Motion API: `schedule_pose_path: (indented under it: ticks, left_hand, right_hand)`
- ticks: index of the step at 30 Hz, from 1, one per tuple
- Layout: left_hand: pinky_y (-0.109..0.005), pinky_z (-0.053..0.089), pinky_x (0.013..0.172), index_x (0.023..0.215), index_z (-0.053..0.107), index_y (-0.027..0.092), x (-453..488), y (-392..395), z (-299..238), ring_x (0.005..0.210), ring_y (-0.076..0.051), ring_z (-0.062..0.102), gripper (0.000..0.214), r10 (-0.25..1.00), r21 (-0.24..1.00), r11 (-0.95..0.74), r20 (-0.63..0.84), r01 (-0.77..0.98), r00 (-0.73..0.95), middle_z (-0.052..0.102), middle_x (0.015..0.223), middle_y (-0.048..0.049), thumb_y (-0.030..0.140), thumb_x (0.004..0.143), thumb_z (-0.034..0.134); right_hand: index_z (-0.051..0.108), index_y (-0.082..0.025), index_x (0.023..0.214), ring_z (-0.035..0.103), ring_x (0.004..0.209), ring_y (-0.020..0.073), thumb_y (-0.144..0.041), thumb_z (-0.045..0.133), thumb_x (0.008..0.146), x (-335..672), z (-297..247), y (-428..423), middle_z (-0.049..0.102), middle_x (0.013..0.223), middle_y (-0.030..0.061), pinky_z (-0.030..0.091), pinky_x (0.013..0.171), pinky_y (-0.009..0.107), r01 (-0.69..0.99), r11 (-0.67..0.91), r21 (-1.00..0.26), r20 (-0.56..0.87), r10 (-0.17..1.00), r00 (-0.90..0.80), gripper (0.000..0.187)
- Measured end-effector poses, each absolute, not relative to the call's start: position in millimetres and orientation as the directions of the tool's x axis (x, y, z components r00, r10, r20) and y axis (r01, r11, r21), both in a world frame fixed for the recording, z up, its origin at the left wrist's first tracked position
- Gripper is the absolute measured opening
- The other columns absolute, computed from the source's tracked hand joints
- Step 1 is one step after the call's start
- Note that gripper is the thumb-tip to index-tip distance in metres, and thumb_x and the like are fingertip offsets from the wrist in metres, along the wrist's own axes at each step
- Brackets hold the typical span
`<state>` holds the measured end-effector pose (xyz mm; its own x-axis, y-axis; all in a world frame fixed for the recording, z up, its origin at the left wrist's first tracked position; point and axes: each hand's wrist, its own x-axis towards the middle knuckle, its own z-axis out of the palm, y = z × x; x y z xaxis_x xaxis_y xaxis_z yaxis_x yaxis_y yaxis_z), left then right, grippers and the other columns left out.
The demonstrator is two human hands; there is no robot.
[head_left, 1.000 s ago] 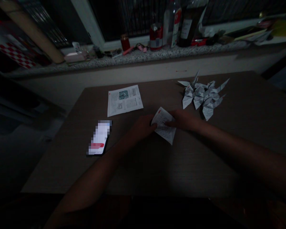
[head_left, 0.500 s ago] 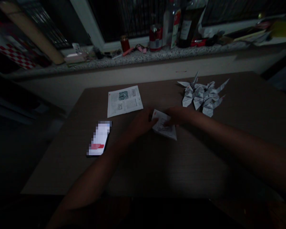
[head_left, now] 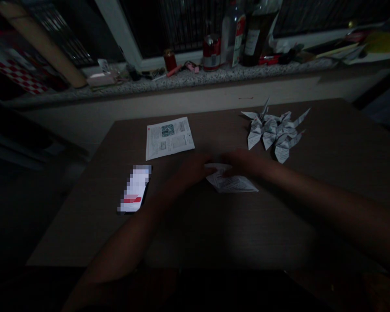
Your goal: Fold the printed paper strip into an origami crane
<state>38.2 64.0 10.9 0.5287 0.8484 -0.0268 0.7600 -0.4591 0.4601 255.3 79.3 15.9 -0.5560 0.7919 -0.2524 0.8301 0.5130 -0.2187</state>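
left hand [head_left: 195, 170]: fingers touch the folded printed paper [head_left: 234, 184] at its left edge, spread too dark to tell | right hand [head_left: 244, 160]: fingers rest on its top, grip unclear | paper: flat at mid desk [head_left: 214, 236], between phone [head_left: 134, 189] and paper cranes [head_left: 273, 132]

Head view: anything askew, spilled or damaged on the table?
Nothing spilled or damaged that the dim picture shows. The printed sheet and the phone lie skewed to the table edge, and the folded paper cranes sit in a loose heap at the far right. The left hand and right hand rest on a partly folded paper.
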Motion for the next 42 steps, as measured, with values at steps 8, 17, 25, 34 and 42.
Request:
schedule_pose_path:
  ticks: [8, 17, 25, 34, 42]
  left_hand:
    - [-0.037, 0.054, 0.088, 0.108, 0.073, 0.022, 33, 57, 10, 0.1, -0.026, 0.07, 0.02, 0.871, 0.459, -0.408, -0.064, 0.789, 0.488, 0.075, 0.104, -0.0054, 0.034, 0.094, 0.067]
    - [-0.038, 0.054, 0.087, 0.112, 0.073, 0.021, 32, 43, 14, 0.102, -0.027, 0.07, 0.021, 0.847, 0.394, -0.438, -0.12, 0.809, 0.517, 0.075, 0.114, -0.0062, 0.031, 0.094, 0.067]
    - [-0.043, 0.054, 0.094, 0.131, 0.069, 0.018, 54, 42, 19, 0.111, -0.033, 0.069, 0.037, 0.818, 0.334, -0.5, -0.121, 0.799, 0.562, 0.073, 0.125, -0.0115, 0.035, 0.098, 0.065]
    - [-0.036, 0.055, 0.088, 0.125, 0.071, 0.022, 55, 45, 11, 0.107, -0.028, 0.07, 0.033, 0.844, 0.319, -0.445, -0.161, 0.837, 0.511, 0.074, 0.122, -0.0073, 0.037, 0.096, 0.062]
    - [-0.035, 0.054, 0.082, 0.119, 0.073, 0.025, 63, 42, 16, 0.101, -0.027, 0.072, 0.031, 0.868, 0.283, -0.408, -0.173, 0.868, 0.465, 0.076, 0.112, -0.0062, 0.04, 0.098, 0.055]
  right_hand:
    - [0.073, -0.024, 0.119, 0.074, 0.094, 0.0302, -0.034, 0.074, 0.088, 270, 21, 66, 0.079, 0.107, 0.0104, 0.054, 0.075, 0.036, 0.834, 0.487, -0.258, -0.256, 0.798, -0.545, 0.032]
    - [0.072, -0.019, 0.115, 0.072, 0.083, 0.0217, -0.029, 0.065, 0.094, 283, 16, 46, 0.078, 0.099, 0.0075, 0.049, 0.069, 0.029, 0.775, 0.357, -0.521, -0.253, 0.803, -0.54, 0.025]
    - [0.07, -0.018, 0.129, 0.071, 0.084, 0.0228, -0.024, 0.065, 0.092, 276, 17, 40, 0.078, 0.101, 0.0084, 0.048, 0.07, 0.03, 0.766, 0.4, -0.504, -0.219, 0.798, -0.561, 0.037]
    - [0.075, -0.018, 0.115, 0.071, 0.082, 0.0222, -0.023, 0.065, 0.092, 276, 16, 38, 0.078, 0.096, 0.0077, 0.047, 0.069, 0.029, 0.772, 0.359, -0.524, -0.222, 0.818, -0.531, 0.025]
    - [0.074, -0.019, 0.114, 0.071, 0.081, 0.0234, -0.024, 0.064, 0.093, 279, 12, 36, 0.077, 0.094, 0.009, 0.047, 0.07, 0.031, 0.734, 0.406, -0.544, -0.132, 0.823, -0.553, 0.024]
